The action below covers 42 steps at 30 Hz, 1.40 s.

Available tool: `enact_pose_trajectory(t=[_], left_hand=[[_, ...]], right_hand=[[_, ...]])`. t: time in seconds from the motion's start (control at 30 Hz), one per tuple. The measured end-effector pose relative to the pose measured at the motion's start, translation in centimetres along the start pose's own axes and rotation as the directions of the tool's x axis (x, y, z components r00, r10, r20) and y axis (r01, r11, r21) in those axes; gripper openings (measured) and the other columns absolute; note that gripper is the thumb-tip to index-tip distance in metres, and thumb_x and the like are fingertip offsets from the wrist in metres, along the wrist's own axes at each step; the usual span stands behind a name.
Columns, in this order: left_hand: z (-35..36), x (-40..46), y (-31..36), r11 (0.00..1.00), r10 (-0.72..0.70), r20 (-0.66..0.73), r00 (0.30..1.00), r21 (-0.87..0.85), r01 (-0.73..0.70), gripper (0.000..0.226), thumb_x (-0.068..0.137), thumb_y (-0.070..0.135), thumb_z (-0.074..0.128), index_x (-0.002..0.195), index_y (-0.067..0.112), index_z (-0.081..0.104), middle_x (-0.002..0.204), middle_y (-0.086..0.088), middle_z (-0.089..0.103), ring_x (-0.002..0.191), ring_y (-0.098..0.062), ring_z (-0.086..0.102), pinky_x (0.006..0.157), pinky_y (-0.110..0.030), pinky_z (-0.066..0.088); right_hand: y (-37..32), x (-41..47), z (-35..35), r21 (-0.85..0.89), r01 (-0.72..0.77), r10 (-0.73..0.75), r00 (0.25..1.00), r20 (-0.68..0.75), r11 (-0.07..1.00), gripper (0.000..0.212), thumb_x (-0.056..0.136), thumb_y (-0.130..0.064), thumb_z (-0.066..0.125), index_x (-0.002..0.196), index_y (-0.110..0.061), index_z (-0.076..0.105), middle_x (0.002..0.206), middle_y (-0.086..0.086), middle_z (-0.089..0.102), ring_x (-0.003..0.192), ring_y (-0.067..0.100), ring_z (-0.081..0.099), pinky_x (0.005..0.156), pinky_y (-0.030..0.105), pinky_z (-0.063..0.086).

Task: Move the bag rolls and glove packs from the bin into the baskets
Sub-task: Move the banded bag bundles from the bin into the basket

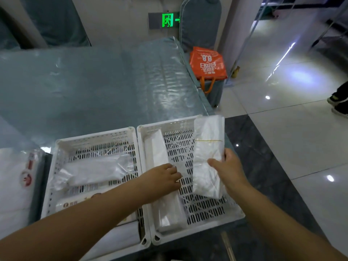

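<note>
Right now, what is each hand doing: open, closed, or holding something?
Left hand: fingers on a white bag roll in the right basket; grip cannot be told.
Right hand: gripping a banded clear pack.

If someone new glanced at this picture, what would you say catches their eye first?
Probably the two white perforated baskets side by side on the plastic-covered table, the right basket under both hands. The right hand holds a clear, rubber-banded pack over that basket's right side, while the left hand reaches to its floor beside a long white roll. Further back, an orange bag and a glowing green exit sign stand out.
</note>
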<state>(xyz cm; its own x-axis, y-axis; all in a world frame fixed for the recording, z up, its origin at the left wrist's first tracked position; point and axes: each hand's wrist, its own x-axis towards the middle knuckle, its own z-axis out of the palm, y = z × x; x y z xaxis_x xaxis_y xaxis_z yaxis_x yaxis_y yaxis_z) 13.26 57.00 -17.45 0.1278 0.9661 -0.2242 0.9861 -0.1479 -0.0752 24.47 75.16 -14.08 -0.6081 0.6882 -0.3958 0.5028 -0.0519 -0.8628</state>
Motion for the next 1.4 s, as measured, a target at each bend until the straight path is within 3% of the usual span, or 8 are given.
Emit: enact_pose_trajectory(t=[0.13, 0.27, 0.37, 0.5, 0.63, 0.8, 1.17, 1.4], left_hand=[[-0.1, -0.5, -0.5, 0.995, -0.045, 0.031, 0.999, -0.085, 0.047, 0.047, 0.077, -0.001, 0.061, 0.121, 0.011, 0.052, 0.129, -0.011, 0.050, 0.112, -0.029, 0.048, 0.099, -0.041, 0.040], [-0.9, -1.5, -1.0, 0.998, -0.012, 0.000, 1.000, -0.055, 0.012, 0.019, 0.070, 0.007, 0.067, 0.084, 0.020, 0.063, 0.080, 0.004, 0.062, 0.080, -0.018, 0.055, 0.078, -0.031, 0.049], [-0.9, -2.0, -1.4, 0.999, -0.015, 0.018, 1.000, -0.029, 0.015, 0.017, 0.064, 0.008, 0.070, 0.068, 0.023, 0.063, 0.063, 0.008, 0.056, 0.070, -0.016, 0.053, 0.077, -0.027, 0.049], [-1.6, -1.7, -1.7, 0.996, -0.034, 0.064, 0.997, -0.083, 0.039, 0.017, 0.074, 0.002, 0.061, 0.079, 0.018, 0.063, 0.072, 0.002, 0.058, 0.075, -0.020, 0.052, 0.090, -0.031, 0.044], [-4.3, 0.5, -1.5, 0.997, -0.032, -0.006, 0.999, -0.077, 0.032, 0.029, 0.063, -0.001, 0.073, 0.087, 0.016, 0.066, 0.073, 0.001, 0.060, 0.068, -0.020, 0.055, 0.080, -0.033, 0.047], [-5.6, 7.3, 1.1, 1.000, -0.026, 0.025, 0.999, 0.004, 0.026, 0.025, 0.075, 0.011, 0.069, 0.099, 0.017, 0.064, 0.094, -0.001, 0.064, 0.087, -0.021, 0.057, 0.091, -0.036, 0.041], [-4.4, 12.2, 1.7, 0.999, 0.028, 0.087, 0.996, 0.027, -0.031, 0.020, 0.078, 0.015, 0.062, 0.097, 0.016, 0.069, 0.089, 0.000, 0.068, 0.087, -0.022, 0.060, 0.094, -0.038, 0.042], [-11.4, 8.8, -2.0, 1.000, -0.013, -0.344, 0.939, 0.001, 0.014, 0.020, 0.061, 0.010, 0.068, 0.079, 0.019, 0.065, 0.068, 0.003, 0.060, 0.066, -0.017, 0.052, 0.073, -0.034, 0.045]], right_hand=[[0.0, 0.0, -0.7, 0.023, 0.017, -0.016, 1.000, -0.019, 1.000, 0.029, 0.080, -0.006, 0.065, 0.104, -0.017, 0.054, 0.093, -0.005, 0.062, 0.080, 0.009, 0.061, 0.057, 0.023, 0.047], [0.3, 0.0, -1.2, 0.039, 0.025, -0.024, 0.999, -0.031, 0.999, 0.028, 0.080, -0.008, 0.065, 0.099, -0.022, 0.052, 0.091, -0.010, 0.061, 0.080, 0.007, 0.060, 0.056, 0.022, 0.047], [0.5, 0.1, -1.6, 0.057, 0.029, -0.028, 0.999, -0.035, 0.998, 0.026, 0.080, -0.008, 0.066, 0.096, -0.023, 0.053, 0.091, -0.009, 0.061, 0.079, 0.007, 0.061, 0.056, 0.021, 0.047], [0.5, 0.0, -2.4, 0.065, 0.044, -0.040, 0.998, -0.047, 0.997, 0.024, 0.079, -0.009, 0.067, 0.089, -0.026, 0.053, 0.092, -0.006, 0.064, 0.079, 0.010, 0.064, 0.056, 0.023, 0.049], [0.0, 0.1, -4.2, 0.065, 0.084, -0.077, 0.991, -0.111, 0.994, 0.023, 0.078, -0.009, 0.067, 0.092, -0.021, 0.055, 0.094, -0.002, 0.064, 0.082, 0.014, 0.064, 0.058, 0.025, 0.050], [-0.3, -0.1, -7.6, 0.068, 0.105, -0.087, 0.969, -0.231, 0.992, 0.026, 0.079, -0.012, 0.068, 0.100, -0.021, 0.054, 0.095, -0.006, 0.063, 0.083, 0.012, 0.062, 0.059, 0.025, 0.049], [2.8, -0.9, -11.1, 0.032, 0.042, -0.029, 0.946, -0.323, 0.999, 0.029, 0.081, -0.021, 0.068, 0.103, -0.026, 0.049, 0.090, -0.019, 0.053, 0.081, 0.002, 0.053, 0.056, 0.018, 0.042], [1.8, -0.6, -10.4, 0.116, 0.065, -0.027, 0.951, -0.307, 0.991, 0.030, 0.079, -0.013, 0.068, 0.101, -0.026, 0.053, 0.094, -0.015, 0.059, 0.083, 0.004, 0.057, 0.058, 0.021, 0.043]])
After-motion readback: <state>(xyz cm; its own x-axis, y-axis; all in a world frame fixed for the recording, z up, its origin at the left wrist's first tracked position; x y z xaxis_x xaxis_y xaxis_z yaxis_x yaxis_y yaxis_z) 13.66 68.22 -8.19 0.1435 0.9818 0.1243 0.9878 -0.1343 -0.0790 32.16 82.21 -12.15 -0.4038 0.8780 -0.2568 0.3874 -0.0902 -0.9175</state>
